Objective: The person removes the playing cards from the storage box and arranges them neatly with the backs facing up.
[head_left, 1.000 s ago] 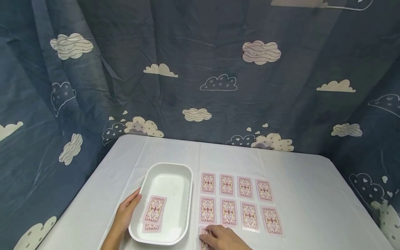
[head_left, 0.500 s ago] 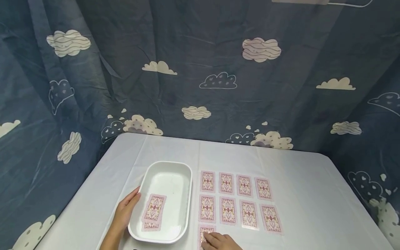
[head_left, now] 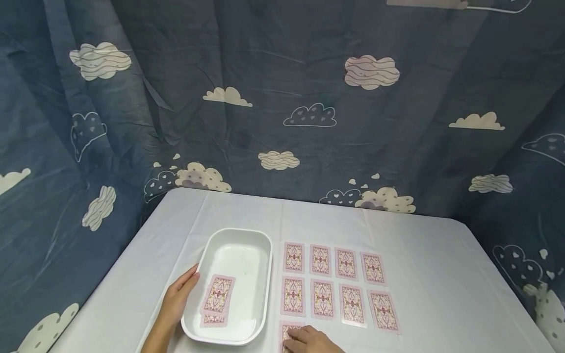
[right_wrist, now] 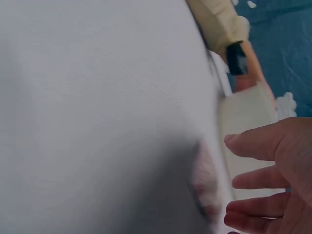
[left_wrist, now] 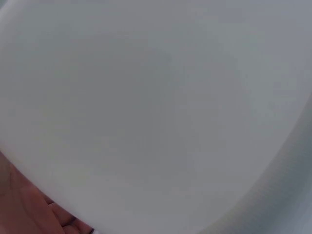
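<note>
My left hand (head_left: 176, 299) grips the left side of a white plastic tray (head_left: 247, 264), thumb at the rim. In the left wrist view the tray's pale wall (left_wrist: 146, 107) fills most of the picture, with part of the hand (left_wrist: 29, 207) below it. Two overlapping playing cards (head_left: 219, 294) lie face down inside. My right hand (head_left: 312, 340) has its fingertips over the playing card (head_left: 287, 330) nearest me, partly hiding it. In the right wrist view that hand's (right_wrist: 278, 180) fingers look nearly straight, thumb apart, beside a blurred card (right_wrist: 205, 180).
Two rows of face-down playing cards (head_left: 323, 298) lie right of the tray, beyond my right hand. A white cloth covers the table (head_left: 441, 274). A dark blue curtain (head_left: 273, 73) with cloud prints hangs behind and at both sides.
My right hand has drawn slightly right and toward me, uncovering more of the nearest playing card. The left hand and the tray have stayed in place.
</note>
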Tool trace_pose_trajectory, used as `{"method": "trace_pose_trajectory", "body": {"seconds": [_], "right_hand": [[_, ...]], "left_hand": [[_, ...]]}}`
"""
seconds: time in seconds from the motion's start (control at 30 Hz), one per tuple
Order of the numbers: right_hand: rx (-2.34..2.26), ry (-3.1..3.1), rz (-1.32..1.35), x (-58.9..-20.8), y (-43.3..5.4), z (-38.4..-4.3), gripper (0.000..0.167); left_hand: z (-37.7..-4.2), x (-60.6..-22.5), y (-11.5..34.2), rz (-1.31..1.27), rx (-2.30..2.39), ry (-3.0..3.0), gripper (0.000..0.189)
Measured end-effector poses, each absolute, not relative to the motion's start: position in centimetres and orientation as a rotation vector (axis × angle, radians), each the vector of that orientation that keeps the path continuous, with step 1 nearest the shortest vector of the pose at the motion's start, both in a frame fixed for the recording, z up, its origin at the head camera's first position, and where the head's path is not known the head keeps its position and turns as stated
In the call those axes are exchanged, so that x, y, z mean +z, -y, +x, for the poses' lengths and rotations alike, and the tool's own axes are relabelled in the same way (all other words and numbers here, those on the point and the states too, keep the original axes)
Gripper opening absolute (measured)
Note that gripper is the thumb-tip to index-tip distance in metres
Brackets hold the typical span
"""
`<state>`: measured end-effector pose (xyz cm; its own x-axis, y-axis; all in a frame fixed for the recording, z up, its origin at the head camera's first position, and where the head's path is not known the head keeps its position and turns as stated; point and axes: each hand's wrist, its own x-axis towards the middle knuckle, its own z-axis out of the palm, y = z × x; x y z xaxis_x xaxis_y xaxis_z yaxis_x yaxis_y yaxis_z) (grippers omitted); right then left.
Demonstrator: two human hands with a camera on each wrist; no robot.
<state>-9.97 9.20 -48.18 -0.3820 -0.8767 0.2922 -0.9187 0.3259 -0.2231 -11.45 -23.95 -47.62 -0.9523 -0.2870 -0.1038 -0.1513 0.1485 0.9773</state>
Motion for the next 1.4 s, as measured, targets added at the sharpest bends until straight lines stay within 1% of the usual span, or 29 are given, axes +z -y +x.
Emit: {"method": "trace_pose_trajectory", "body": {"seconds": [0.1,0.23,0.4,0.53,0.83,1.13,1.4], "right_hand": [[0.687,2.639,1.487,-45.4,-8.6,-10.5,0.044],[0.808,2.604,1.235,-42.5,-7.2,-12.4,0.037],[0.895,2.600,1.098,-41.0,-5.0,-14.9,0.037],[0.882,2.673,1.137,-41.0,-3.1,-16.2,0.039],[0.662,2.746,1.410,-43.2,2.0,-18.2,0.054],[0.409,2.756,1.469,-44.9,6.2,-18.2,0.065],[0.247,2.885,1.379,-45.8,7.9,-17.7,0.080]], "left_hand": [[-11.5,-47.5,24.0,0.436,-1.935,2.297,0.052],[-11.5,-47.5,24.0,0.428,-1.943,2.290,0.051],[-11.7,-47.7,23.7,0.403,-1.950,2.289,0.051],[-11.9,-47.7,23.5,0.396,-1.955,2.272,0.051],[-11.9,-47.7,23.5,0.388,-1.912,2.283,0.050],[-11.7,-47.8,23.8,0.378,-1.894,2.291,0.049],[-11.5,-47.8,24.0,0.402,-1.885,2.277,0.048]]}}
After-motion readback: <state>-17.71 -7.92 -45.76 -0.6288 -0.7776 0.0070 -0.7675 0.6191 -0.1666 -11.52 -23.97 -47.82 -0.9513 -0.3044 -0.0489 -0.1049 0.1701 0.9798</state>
